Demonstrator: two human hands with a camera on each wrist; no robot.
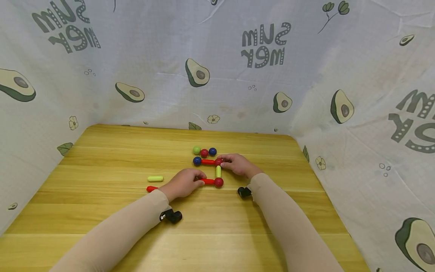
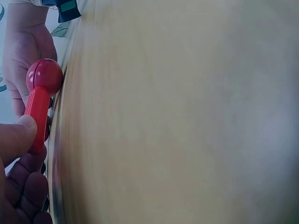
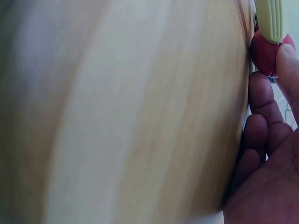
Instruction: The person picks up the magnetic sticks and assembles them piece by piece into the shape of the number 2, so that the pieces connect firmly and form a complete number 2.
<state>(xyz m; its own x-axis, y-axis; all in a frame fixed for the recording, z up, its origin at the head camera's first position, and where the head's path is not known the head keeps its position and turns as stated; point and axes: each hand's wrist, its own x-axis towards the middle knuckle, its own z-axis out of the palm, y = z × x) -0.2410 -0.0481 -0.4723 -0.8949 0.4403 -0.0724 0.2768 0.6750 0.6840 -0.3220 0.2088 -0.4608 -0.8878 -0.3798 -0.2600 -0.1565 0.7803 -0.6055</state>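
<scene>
My left hand pinches a red rod between thumb and fingers, and a glossy red ball sits at that rod's right end. From this ball a yellow-green rod runs back to another red ball. The thumb and fingers of my right hand pinch this rear ball; the right wrist view also shows the red ball against the thumb. A second red rod reaches left from it to a blue ball. Together these pieces form a three-sided outline, open on the left.
Behind the outline lie a green ball, a red ball and a blue ball. A loose yellow-green rod and a red rod, partly hidden by my left wrist, lie left. Patterned cloth hangs around the wooden table.
</scene>
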